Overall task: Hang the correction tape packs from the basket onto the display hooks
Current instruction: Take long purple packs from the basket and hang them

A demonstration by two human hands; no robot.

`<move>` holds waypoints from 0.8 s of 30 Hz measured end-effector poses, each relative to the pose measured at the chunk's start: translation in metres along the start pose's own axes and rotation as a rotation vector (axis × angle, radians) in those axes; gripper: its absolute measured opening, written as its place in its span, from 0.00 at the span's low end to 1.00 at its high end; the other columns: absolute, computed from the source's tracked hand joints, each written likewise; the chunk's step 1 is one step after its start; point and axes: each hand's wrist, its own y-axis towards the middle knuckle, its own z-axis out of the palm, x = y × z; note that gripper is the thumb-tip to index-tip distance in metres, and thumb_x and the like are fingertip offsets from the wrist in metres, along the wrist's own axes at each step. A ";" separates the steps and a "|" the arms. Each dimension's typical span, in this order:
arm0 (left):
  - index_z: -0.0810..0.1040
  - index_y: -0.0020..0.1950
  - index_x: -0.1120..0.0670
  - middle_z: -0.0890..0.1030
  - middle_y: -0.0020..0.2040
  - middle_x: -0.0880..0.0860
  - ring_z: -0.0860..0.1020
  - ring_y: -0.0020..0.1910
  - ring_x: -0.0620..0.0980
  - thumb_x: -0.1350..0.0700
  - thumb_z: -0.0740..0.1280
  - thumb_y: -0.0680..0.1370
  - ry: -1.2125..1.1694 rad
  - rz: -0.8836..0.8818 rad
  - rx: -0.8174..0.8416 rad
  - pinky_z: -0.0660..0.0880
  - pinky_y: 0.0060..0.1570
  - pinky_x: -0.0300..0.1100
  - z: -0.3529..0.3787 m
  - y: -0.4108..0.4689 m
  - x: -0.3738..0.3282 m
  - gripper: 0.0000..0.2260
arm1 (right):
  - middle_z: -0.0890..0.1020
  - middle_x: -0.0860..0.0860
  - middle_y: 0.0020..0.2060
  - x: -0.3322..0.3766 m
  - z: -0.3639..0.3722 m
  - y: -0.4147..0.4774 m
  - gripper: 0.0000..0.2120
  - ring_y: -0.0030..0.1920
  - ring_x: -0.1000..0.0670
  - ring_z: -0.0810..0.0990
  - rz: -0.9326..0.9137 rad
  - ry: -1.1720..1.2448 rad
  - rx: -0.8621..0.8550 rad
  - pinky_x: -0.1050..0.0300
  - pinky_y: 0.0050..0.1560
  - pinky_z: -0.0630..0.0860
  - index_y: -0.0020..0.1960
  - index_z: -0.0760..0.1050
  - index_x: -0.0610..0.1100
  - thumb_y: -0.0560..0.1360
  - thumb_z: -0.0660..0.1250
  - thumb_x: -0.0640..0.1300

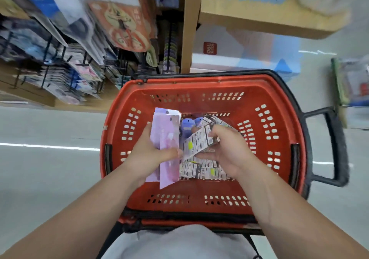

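A red plastic basket (279, 159) sits below me with both of my hands inside it. My left hand (147, 151) grips a stack of purple correction tape packs (165, 137), held upright with the thumb across the front. My right hand (221, 149) pinches another pack (199, 141), turned so its white printed back shows, tilted and touching the purple stack. More packs (201, 170) lie on the basket floor under my hands, backs up. Display hooks (50, 63) loaded with stationery stand at the upper left.
A wooden shelf post (189, 29) rises just beyond the basket's far rim. The basket's black handle (335, 149) hangs out to the right. A wooden shelf (269, 21) crosses the upper right. Grey floor (50, 169) lies to the left.
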 end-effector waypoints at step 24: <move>0.84 0.63 0.58 0.84 0.57 0.65 0.83 0.55 0.66 0.64 0.70 0.72 -0.483 0.232 0.177 0.81 0.54 0.58 -0.013 -0.109 -0.056 0.19 | 0.87 0.49 0.51 0.010 0.054 -0.079 0.11 0.50 0.48 0.87 -0.309 -0.276 0.311 0.54 0.45 0.83 0.61 0.75 0.46 0.81 0.70 0.46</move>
